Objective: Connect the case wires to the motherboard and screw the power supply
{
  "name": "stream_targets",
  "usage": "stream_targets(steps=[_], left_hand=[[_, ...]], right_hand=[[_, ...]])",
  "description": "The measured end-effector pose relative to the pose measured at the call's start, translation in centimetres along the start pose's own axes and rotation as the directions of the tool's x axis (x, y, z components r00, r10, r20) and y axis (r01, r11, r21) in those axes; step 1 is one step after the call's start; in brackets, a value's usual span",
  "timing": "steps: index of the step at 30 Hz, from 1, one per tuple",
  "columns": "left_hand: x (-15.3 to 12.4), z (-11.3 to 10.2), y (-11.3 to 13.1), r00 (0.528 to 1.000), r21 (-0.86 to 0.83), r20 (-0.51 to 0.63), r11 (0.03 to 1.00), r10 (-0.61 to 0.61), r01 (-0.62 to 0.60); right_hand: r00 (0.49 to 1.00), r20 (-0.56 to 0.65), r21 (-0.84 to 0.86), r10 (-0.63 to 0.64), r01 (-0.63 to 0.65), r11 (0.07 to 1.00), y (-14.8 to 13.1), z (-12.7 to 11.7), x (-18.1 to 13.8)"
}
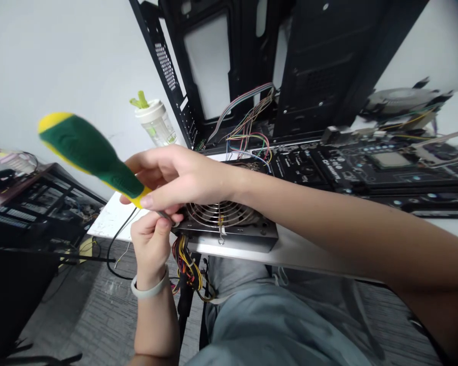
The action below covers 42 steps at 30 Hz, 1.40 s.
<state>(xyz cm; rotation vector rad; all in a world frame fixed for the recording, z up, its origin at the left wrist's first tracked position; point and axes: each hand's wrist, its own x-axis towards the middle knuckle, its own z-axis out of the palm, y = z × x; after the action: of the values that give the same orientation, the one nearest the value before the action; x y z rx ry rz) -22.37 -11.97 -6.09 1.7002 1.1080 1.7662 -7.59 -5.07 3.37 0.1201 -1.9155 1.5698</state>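
My right hand (175,175) reaches across from the right and is closed round the lower end of a green and yellow screwdriver (87,152), whose handle points up and to the left. Its metal shaft runs down to the corner of a power supply unit (229,223) with a round wire fan grille, lying at the table's front edge. My left hand (152,241), with a pale wristband, comes up from below and pinches the screwdriver tip at that corner. What the fingertips hold there is too small to make out.
An open black computer case (259,66) stands behind with coloured wires (248,127) spilling out. A motherboard (370,162) lies to the right, a CPU cooler fan (400,99) beyond it. A clear bottle (156,122) stands at the left, a black rack (41,203) lower left. Yellow cables (187,264) hang under the table.
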Motion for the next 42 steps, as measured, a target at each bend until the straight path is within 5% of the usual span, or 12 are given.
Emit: stream_targets(steps=[7, 12, 22, 32, 42], left_hand=[[-0.1, -0.1, 0.1, 1.000, 0.090, -0.006, 0.996, -0.021, 0.022], [0.0, 0.2, 0.5, 0.999, -0.009, 0.050, 1.000, -0.009, 0.009], [0.4, 1.0, 1.4, 0.999, -0.026, -0.033, 1.000, -0.014, 0.013], [0.5, -0.2, 0.8, 0.996, 0.035, 0.074, 0.998, 0.050, -0.053], [1.1, -0.8, 0.5, 0.962, 0.092, 0.225, 0.979, 0.156, -0.180]], right_hand=[[0.997, 0.036, -0.037, 0.075, -0.073, 0.997, 0.3, 0.1, -0.5], [0.991, 0.049, -0.104, 0.121, -0.115, 0.988, 0.0, 0.3, -0.3], [0.996, 0.022, -0.092, 0.087, -0.084, 0.992, 0.2, -0.4, 0.2], [0.999, 0.021, 0.021, -0.032, 0.032, 0.999, 0.5, -0.5, 0.3], [0.993, 0.029, 0.073, 0.111, -0.113, 0.991, -0.1, -0.3, -0.4]])
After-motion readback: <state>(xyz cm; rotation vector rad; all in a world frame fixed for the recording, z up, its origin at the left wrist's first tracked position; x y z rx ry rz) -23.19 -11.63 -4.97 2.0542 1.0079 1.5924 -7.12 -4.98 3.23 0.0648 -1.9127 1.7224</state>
